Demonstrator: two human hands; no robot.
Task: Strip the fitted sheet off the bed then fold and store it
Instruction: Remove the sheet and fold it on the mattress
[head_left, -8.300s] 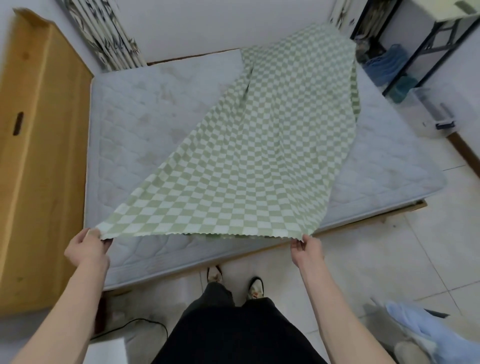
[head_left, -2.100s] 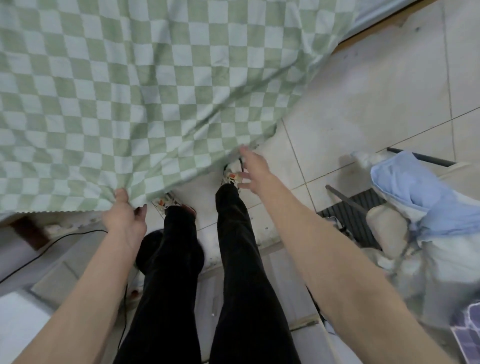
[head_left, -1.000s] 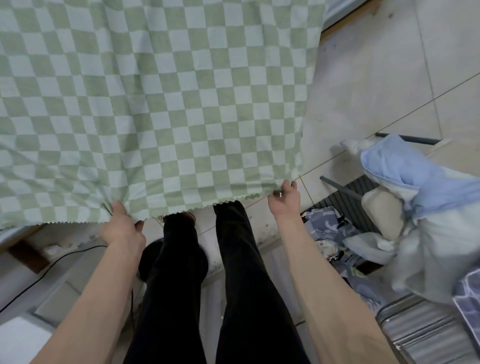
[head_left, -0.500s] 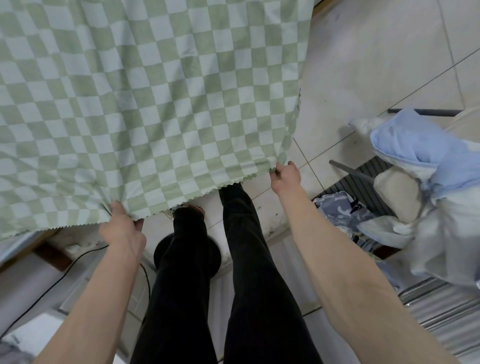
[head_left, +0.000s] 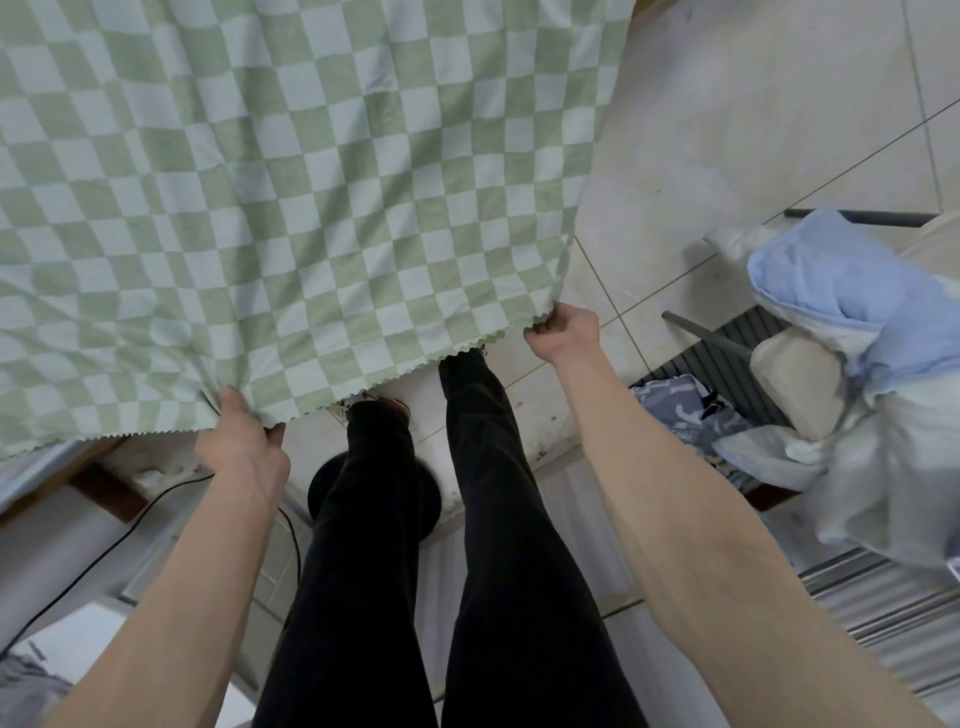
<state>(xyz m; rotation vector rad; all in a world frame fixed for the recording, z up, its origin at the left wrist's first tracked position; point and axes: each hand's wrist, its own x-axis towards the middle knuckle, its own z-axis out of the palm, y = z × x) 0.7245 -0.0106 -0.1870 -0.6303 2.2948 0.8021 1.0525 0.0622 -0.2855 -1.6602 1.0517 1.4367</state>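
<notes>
Checkered sheet (head_left: 291, 197), left hand (head_left: 241, 441), right hand (head_left: 563, 332) gripping

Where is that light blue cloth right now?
In the head view, the light blue cloth lies at the right edge, atop a heap of pale bedding, right of the right hand.

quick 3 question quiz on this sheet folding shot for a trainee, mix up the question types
1. True or false: both hands grip the zigzag edge of the checked sheet.
2. Which hand holds the sheet's corner? A) left hand B) right hand C) neither
3. Fill in: the pale blue cloth lies on the person's ____ side.

Key
1. True: the fingers of both hands are closed on the hem.
2. B: the right hand grips the corner; the left holds further along the hem.
3. Right.
</notes>
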